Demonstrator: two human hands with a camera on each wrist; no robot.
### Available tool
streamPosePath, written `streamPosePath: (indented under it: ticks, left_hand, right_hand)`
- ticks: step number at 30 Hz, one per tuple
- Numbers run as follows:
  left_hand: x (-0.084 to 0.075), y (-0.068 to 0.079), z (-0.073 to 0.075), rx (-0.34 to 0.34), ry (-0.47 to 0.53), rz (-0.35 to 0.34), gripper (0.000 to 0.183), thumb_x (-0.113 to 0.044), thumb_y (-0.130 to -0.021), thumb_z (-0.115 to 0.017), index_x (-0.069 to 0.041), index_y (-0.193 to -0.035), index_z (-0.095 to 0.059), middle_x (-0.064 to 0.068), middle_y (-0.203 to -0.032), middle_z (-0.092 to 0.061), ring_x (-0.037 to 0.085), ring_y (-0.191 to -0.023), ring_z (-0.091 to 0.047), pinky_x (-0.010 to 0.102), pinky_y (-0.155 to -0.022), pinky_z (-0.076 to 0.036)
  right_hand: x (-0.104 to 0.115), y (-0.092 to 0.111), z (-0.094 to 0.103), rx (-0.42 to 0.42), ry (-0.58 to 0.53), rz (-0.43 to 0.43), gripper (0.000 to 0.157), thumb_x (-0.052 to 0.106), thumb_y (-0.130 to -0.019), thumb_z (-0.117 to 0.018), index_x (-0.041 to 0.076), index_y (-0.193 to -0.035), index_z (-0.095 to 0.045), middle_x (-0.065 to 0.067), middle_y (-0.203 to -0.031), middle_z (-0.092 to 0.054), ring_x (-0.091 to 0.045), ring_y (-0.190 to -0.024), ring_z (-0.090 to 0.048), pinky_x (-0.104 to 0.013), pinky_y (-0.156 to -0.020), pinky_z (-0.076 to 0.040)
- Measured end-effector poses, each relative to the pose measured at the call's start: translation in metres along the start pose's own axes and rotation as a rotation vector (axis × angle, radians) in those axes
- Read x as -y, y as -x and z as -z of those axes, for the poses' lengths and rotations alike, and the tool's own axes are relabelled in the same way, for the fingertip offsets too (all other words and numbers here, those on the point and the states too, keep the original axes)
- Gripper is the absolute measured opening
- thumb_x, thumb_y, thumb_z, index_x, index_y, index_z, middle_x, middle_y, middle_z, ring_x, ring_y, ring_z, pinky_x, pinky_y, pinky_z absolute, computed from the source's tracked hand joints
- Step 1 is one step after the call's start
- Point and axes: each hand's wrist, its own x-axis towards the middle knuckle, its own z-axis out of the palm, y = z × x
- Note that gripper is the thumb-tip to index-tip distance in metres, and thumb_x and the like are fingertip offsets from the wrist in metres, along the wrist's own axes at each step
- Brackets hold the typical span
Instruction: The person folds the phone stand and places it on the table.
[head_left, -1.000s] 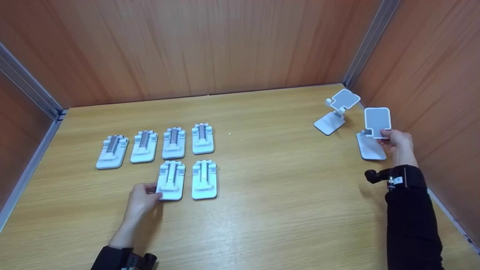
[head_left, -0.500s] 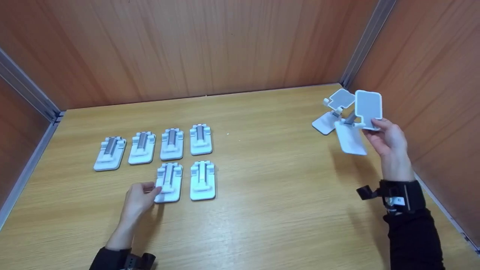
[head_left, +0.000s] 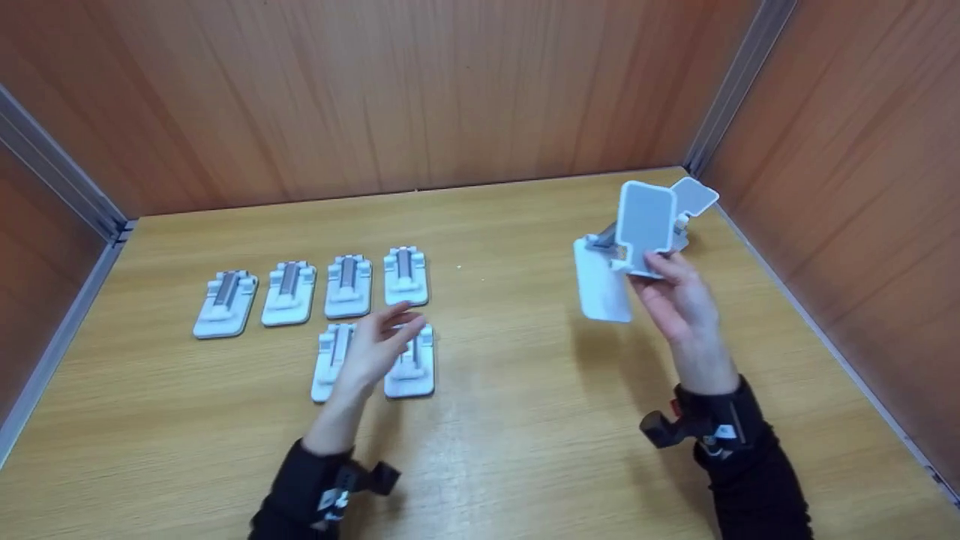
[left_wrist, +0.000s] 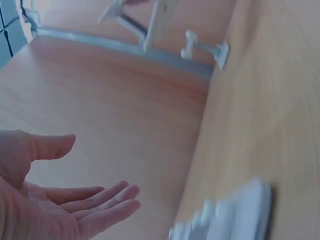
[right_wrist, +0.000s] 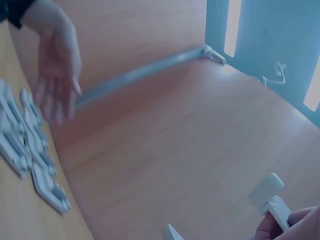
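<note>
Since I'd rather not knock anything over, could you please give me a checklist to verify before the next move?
1. Right grip has hold of the held stand: ok, at the lower part of its upper plate.
2. Held stand is off the table: ok, it hangs above its shadow.
3. Left grip is free: ok, nothing is between its fingers.
4. Held stand is apart from the other unfolded stand: ok, the left wrist view shows a gap.
5. Both front-row folded stands are in full head view: not ok, the left grip partly covers each.
6. Held stand is stiff enough not to fold: cannot tell.
</note>
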Motion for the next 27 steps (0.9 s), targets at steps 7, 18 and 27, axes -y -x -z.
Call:
streamPosePath:
  ticks: [7, 18, 27]
  left_hand:
    - [-0.015, -0.015, -0.048, 0.150, 0.147, -0.044, 0.046, -0.014, -0.087, -0.057, 0.006, -0.126, -0.043, 0.019, -0.112, -0.056, 0.027, -0.098, -0.056, 0.037, -0.080, -0.050]
    - [-0.024, -0.024, -0.085, 0.282, 0.331, -0.021, 0.046, -0.011, -0.087, -0.057, 0.009, -0.125, -0.041, 0.024, -0.113, -0.055, 0.026, -0.096, -0.058, 0.034, -0.075, -0.053]
    - [-0.026, -0.022, -0.087, 0.239, 0.407, -0.016, 0.040, 0.006, -0.086, -0.050, 0.011, -0.125, -0.039, 0.028, -0.112, -0.054, 0.032, -0.101, -0.054, 0.036, -0.073, -0.053]
  right_hand:
    - [-0.039, 0.006, -0.021, -0.016, 0.138, -0.017, 0.052, -0.009, -0.091, -0.031, 0.005, -0.139, -0.017, -0.011, -0.128, -0.036, -0.022, -0.112, -0.042, -0.031, -0.103, -0.029]
    - [-0.076, 0.009, -0.037, 0.014, 0.238, -0.040, 0.053, -0.009, -0.091, -0.032, 0.004, -0.140, -0.017, -0.012, -0.140, -0.024, -0.024, -0.126, -0.028, -0.032, -0.103, -0.029]
    - [-0.087, 0.010, -0.045, 0.101, 0.308, 0.008, 0.050, -0.010, -0.088, -0.034, -0.001, -0.135, -0.021, -0.015, -0.133, -0.029, -0.025, -0.120, -0.035, -0.033, -0.099, -0.035]
